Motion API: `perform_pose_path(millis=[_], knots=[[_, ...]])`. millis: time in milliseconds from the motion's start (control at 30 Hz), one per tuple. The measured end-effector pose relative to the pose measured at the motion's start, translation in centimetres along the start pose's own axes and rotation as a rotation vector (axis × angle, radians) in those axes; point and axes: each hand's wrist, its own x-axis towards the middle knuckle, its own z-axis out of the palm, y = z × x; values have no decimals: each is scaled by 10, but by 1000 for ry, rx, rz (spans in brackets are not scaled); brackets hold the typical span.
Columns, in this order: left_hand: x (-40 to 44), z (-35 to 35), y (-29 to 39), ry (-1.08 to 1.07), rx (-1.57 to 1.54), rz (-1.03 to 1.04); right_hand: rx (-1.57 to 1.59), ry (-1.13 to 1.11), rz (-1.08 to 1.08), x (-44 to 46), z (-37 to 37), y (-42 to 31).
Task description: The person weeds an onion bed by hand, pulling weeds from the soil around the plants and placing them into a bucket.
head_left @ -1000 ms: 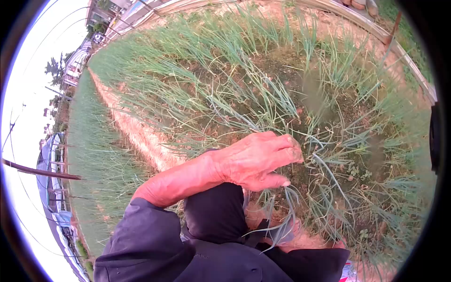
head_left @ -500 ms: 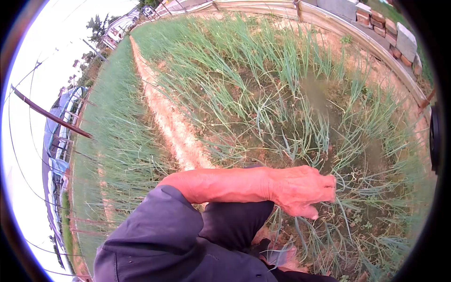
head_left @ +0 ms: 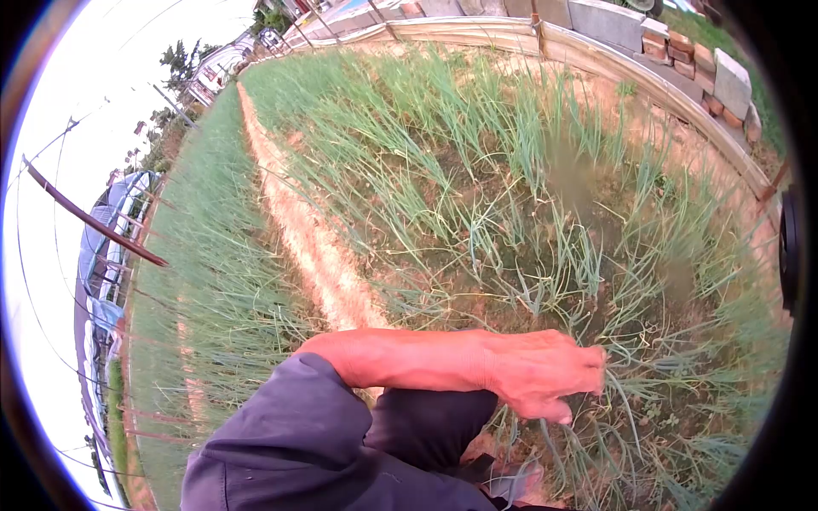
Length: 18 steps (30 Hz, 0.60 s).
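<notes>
My left hand point(head_left: 550, 375) reaches out to the right over a bed of green onion plants point(head_left: 588, 272), its back turned up. The fingers bend downward and blur slightly at the tips, while the thumb stands apart below them. Nothing shows between thumb and fingers. Thin onion leaves point(head_left: 626, 400) lie just beyond and beneath the fingertips. The bare forearm comes out of a dark rolled sleeve point(head_left: 290, 417). My right hand is outside the picture.
A pale soil furrow point(head_left: 315, 247) separates this bed from another dense onion bed point(head_left: 204, 255) on the left. A low plastic-sheet barrier point(head_left: 452, 30) borders the far side. Bricks and blocks point(head_left: 703, 72) are stacked behind it. My dark-clad knee point(head_left: 434, 422) is close below the forearm.
My left hand and forearm sit slightly lower in the picture, and the whole view has shifted a little. The hand's shape looks much the same.
</notes>
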Motion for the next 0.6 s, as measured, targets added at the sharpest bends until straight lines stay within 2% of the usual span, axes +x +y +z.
perform_pose_path(millis=[200,367,500,600], knots=[[6,10,-20,-47,-50,73,17,0,29,-4,9,-11],[3,0,-20,-132,-8,-33,45,11,48,-8,6,-5],[-3,-6,-17,-152,45,-59,120,40,114,-58,-22,52],[5,-12,0,-220,116,-153,247,70,287,-133,-52,106]])
